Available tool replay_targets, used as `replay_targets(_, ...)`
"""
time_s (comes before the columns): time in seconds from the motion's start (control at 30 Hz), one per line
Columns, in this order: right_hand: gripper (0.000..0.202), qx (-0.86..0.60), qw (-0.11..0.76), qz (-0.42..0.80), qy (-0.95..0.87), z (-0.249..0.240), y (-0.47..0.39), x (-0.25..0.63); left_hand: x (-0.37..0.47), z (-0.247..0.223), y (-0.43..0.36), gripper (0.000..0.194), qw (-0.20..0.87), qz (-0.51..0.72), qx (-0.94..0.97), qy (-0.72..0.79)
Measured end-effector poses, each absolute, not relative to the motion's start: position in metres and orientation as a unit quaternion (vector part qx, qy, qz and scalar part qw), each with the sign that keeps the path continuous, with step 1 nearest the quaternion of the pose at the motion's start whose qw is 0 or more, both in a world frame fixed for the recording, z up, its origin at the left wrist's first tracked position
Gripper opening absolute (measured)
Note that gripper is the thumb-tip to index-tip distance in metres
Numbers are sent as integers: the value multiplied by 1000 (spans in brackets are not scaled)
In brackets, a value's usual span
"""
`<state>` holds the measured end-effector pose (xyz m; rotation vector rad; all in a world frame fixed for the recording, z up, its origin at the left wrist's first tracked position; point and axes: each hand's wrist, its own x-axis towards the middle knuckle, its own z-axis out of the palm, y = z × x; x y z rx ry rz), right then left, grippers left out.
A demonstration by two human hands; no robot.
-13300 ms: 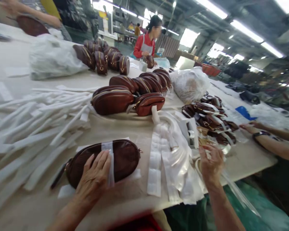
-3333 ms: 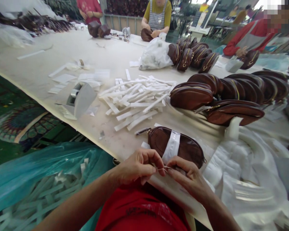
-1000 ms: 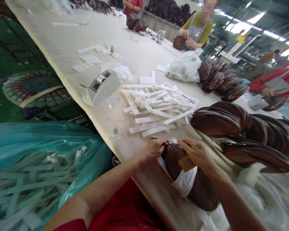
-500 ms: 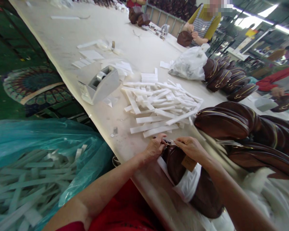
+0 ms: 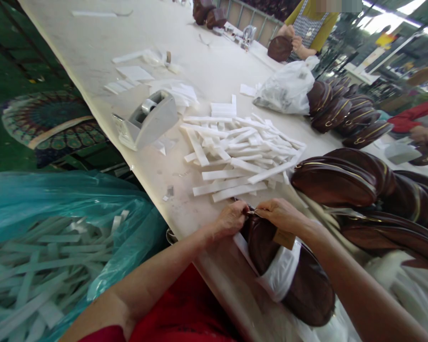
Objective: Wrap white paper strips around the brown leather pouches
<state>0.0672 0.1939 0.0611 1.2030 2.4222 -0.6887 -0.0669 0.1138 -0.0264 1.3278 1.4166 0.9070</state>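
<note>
Head view: both hands (image 5: 231, 218) (image 5: 280, 216) angle inward, pinching the brown pouch (image 5: 305, 285) at its far end.

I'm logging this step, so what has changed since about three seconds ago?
The left hand and right hand have moved forward from the pouch's near side to its zip end; the left now grips the pouch, the right what looks like a thin string. A brown tag, not visible then, shows over the pouch. The white band, strips and tape dispenser stayed put.
</note>
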Motion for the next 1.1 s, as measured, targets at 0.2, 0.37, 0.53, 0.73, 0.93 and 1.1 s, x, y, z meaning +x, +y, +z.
replay_targets(0.2, 26, 424, 192, -224, 856, 60, 192, 61, -75, -23, 116, 22, 525, 355, 554, 540)
replay_targets(0.37, 26, 431, 190, -213, 856, 60, 191, 60, -76, -26, 118, 14, 511, 365, 558, 542)
replay_targets(0.53, 27, 430, 186, -215, 857, 58, 190, 61, -73, -28, 117, 11, 480, 374, 568, 554)
replay_targets(0.73, 27, 430, 182, -212, 859, 57, 189, 61, -69, -35, 111, 15, 432, 389, 576, 575)
replay_targets(0.93, 27, 425, 164, -214, 864, 55, 189, 65, -70, -33, 102, 16, 410, 416, 572, 576)
replay_targets(1.1, 25, 426, 152, -215, 866, 53, 188, 64, -78, -25, 96, 18, 406, 444, 543, 586)
